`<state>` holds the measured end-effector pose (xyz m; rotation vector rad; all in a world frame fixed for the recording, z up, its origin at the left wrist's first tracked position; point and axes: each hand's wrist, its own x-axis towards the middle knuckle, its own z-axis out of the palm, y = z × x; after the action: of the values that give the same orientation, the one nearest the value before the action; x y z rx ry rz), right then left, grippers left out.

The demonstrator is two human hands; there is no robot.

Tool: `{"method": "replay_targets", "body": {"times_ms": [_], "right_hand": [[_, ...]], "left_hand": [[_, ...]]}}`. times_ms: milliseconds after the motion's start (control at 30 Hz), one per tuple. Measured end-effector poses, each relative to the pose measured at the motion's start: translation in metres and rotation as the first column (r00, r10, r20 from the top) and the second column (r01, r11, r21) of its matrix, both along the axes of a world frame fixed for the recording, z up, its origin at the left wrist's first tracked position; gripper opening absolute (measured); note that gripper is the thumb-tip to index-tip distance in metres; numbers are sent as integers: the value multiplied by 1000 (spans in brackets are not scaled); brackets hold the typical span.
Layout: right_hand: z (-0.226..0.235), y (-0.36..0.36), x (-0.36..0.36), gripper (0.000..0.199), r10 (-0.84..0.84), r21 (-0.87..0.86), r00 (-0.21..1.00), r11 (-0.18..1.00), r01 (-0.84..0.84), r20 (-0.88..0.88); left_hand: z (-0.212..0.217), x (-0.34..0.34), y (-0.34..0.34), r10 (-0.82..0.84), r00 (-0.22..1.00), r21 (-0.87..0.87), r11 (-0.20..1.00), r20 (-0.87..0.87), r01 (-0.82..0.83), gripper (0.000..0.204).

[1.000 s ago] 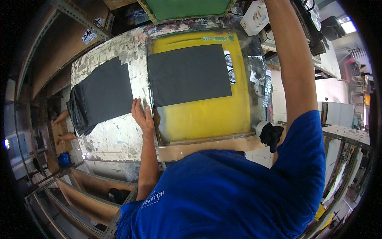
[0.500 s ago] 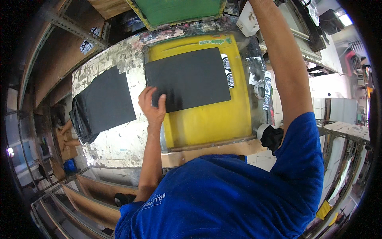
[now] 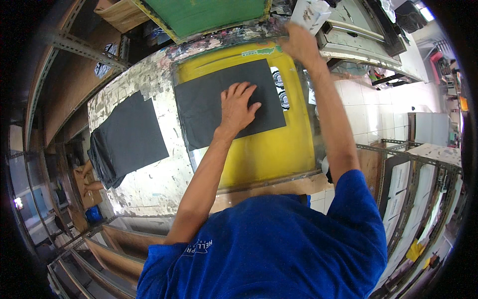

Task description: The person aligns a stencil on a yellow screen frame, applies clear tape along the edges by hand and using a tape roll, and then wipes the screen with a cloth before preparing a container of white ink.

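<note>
A flat black sheet (image 3: 204, 102), with a smooth plastic look, lies over a yellow screen-like panel (image 3: 269, 154). My left hand (image 3: 237, 107) rests on the middle of that sheet, thumb and fingers apart, holding nothing. At the panel's far right corner is my right hand (image 3: 301, 46), close to a white container (image 3: 311, 14). Motion smears its fingers, so I cannot make out whether they hold anything. White pieces with round black prints (image 3: 280, 87) show at the sheet's right edge. Left of the panel lies a pile of black sheets (image 3: 130, 134), creased at its outer end.
Under everything is a paint-worn white table (image 3: 164, 184). A green framed panel (image 3: 204, 17) stands at the far side. Metal and wood shelving (image 3: 74, 65) rises on the left, with another rack (image 3: 403, 184) on the right. Another person's hands (image 3: 89, 179) show beyond the table's left end.
My left hand has slid right, from the sheet's left edge to its middle. My right hand, out of view before, has come back to the panel's far right corner.
</note>
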<state>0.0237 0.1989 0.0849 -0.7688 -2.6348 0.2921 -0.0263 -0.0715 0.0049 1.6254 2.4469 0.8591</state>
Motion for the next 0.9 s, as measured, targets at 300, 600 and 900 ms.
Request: {"method": "replay_targets", "body": {"times_ms": [300, 600, 900], "right_hand": [[-101, -43, 62, 62, -148, -387, 962, 893, 229, 228], [-105, -54, 66, 70, -167, -320, 960, 918, 233, 223], [-103, -55, 64, 70, -177, -303, 958, 922, 241, 224]], "left_hand": [[-12, 17, 50, -50, 999, -185, 982, -11, 47, 50], [-18, 25, 55, -58, 998, -234, 971, -27, 50, 50], [-23, 28, 56, -54, 998, -230, 972, -36, 45, 53]]}}
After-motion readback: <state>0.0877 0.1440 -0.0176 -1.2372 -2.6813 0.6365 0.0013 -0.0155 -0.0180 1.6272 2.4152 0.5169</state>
